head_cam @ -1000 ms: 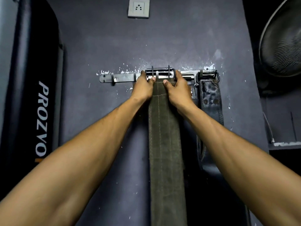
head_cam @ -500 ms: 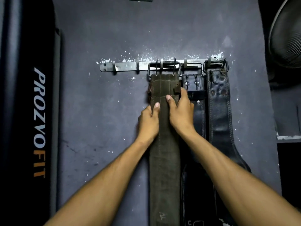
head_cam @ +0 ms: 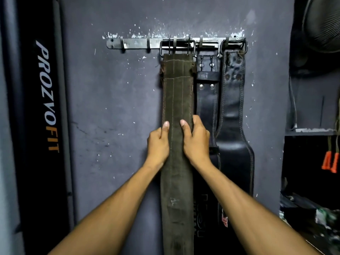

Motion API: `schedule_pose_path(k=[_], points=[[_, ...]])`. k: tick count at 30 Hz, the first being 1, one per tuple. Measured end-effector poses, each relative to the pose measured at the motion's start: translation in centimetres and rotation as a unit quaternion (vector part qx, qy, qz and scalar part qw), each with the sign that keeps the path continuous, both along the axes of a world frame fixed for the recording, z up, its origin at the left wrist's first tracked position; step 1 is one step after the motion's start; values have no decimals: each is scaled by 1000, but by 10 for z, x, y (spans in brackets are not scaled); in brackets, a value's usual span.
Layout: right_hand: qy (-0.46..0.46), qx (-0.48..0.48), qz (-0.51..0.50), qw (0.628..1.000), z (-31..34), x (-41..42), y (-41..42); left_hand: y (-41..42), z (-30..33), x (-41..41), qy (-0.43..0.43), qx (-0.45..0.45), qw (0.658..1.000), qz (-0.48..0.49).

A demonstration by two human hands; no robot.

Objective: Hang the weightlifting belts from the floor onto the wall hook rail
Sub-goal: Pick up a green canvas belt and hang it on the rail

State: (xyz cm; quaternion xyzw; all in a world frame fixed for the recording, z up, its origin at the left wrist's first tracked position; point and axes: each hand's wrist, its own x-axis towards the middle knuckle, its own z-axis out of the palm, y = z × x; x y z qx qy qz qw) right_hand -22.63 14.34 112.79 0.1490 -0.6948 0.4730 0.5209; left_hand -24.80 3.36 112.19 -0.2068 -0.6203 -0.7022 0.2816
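Both hands have slid down from the buckle — the left hand (head_cam: 157, 144) and right hand (head_cam: 196, 142) now clasp the edges of the olive belt (head_cam: 177, 100) at mid-length, thumbs across its face. Its buckle (head_cam: 177, 47) hangs on the hook rail (head_cam: 136, 43) unsupported, so this belt looks hung. The lower end is cut off — the floor is out of view.

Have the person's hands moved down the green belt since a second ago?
Yes. Both the left hand and right hand slid down the green belt, away from the hook rail.
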Motion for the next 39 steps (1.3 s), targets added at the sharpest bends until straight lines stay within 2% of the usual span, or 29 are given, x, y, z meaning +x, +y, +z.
schedule_pose_path(k=[3,5,6,9,12,14,17,20,22,25,28,30,34,37,39], points=[[-4,-49,82,995,-13,22,0,-4,-11,21,14,19,1000,-13],[-61,-58,164,983,-58,58,4,-5,-55,53,-14,-13,1000,-16],[-100,-50,174,978,-85,67,8,-3,-82,60,-32,-26,999,-30],[-164,-33,126,978,-143,78,12,4,-146,70,-79,-37,996,-22],[-155,-48,87,983,-128,64,8,10,-140,58,-81,6,997,7],[-145,-70,131,978,-118,65,7,10,-124,60,-63,2,998,10],[-191,-104,241,946,-155,82,16,3,-141,86,-61,-2,998,-27],[-288,-98,314,899,-232,110,22,-10,-202,114,-126,-50,988,-72],[-308,-68,283,906,-267,122,24,-16,-250,130,-172,-99,978,-67],[-304,-66,230,922,-280,131,19,-15,-289,153,-189,-84,978,-29],[-298,-117,267,909,-279,142,14,-13,-283,170,-173,-77,981,-31],[-315,-121,296,893,-294,159,17,-19,-296,183,-181,-116,976,-24],[-392,-21,242,887,-359,194,31,-29,-355,223,-246,-241,938,32],[-403,6,191,895,-374,200,34,-25,-368,234,-250,-244,933,82],[-409,9,187,893,-367,207,35,-21,-366,237,-259,-227,936,73]])
